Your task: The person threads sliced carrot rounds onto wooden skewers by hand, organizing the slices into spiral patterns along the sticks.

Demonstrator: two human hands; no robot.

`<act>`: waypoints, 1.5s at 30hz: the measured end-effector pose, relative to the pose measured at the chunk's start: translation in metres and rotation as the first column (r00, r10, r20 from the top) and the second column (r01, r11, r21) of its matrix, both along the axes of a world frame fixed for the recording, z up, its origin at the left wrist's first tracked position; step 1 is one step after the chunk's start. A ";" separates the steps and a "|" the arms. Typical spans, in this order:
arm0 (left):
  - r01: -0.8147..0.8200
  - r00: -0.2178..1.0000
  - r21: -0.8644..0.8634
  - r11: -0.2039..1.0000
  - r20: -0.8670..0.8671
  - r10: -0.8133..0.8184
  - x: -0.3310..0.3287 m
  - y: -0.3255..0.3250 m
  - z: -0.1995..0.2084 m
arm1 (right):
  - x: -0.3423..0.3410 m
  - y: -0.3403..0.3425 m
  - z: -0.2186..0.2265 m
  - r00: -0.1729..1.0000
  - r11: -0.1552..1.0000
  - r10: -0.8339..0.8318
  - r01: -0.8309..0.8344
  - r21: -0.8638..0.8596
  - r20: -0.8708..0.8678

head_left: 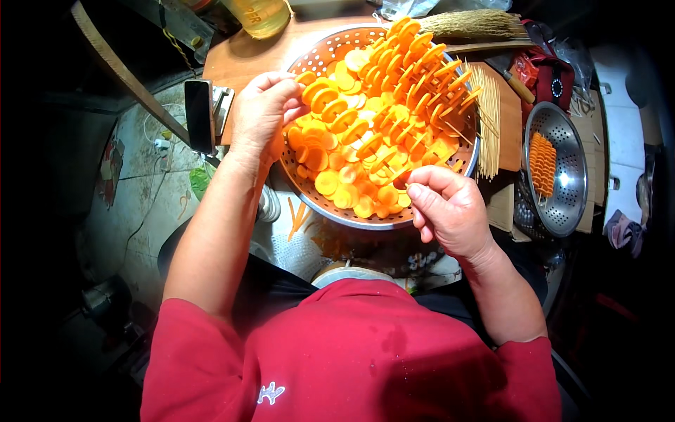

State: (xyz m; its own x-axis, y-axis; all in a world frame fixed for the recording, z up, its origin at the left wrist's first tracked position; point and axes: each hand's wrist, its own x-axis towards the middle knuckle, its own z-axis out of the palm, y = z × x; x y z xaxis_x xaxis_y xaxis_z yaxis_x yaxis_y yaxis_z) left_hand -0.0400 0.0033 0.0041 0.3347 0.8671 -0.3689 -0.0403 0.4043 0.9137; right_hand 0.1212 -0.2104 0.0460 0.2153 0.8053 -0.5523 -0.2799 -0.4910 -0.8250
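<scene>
Between my two hands a thin skewer of carrot slices (344, 121) slants down to the right, its round orange slices spaced apart. My left hand (264, 112) is closed, pinching at the carrot slices on the upper left end. Thumb and fingers of my right hand (450, 211) pinch the lower right end of the skewer. Beneath it, a large perforated colander (320, 56) holds many loose carrot slices (344, 186). Several other carrot skewers (422, 67) lie piled on the colander's far right side. The exact grip points are partly hidden by my fingers.
A bundle of bare bamboo skewers (489, 126) lies right of the colander. Further right, a metal colander (571, 169) holds more skewered carrot (542, 165). A straw brush (471, 24) and a yellowish container (261, 17) are at the back; a phone (199, 116) stands at left.
</scene>
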 end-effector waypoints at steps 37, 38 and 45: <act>0.094 0.995 0.001 0.996 0.036 -0.094 0.010 -0.004 0.002 | 0.073 -0.019 0.012 0.953 0.992 -0.026 0.061 -0.108 0.301; 0.099 0.994 0.000 0.995 0.040 -0.099 0.011 -0.005 0.003 | 0.077 -0.020 0.011 0.952 0.992 -0.030 0.066 -0.109 0.304; 0.140 0.990 -0.025 0.990 0.011 -0.140 0.016 -0.009 0.003 | 0.091 -0.023 0.005 0.925 0.983 0.019 0.053 -0.179 0.379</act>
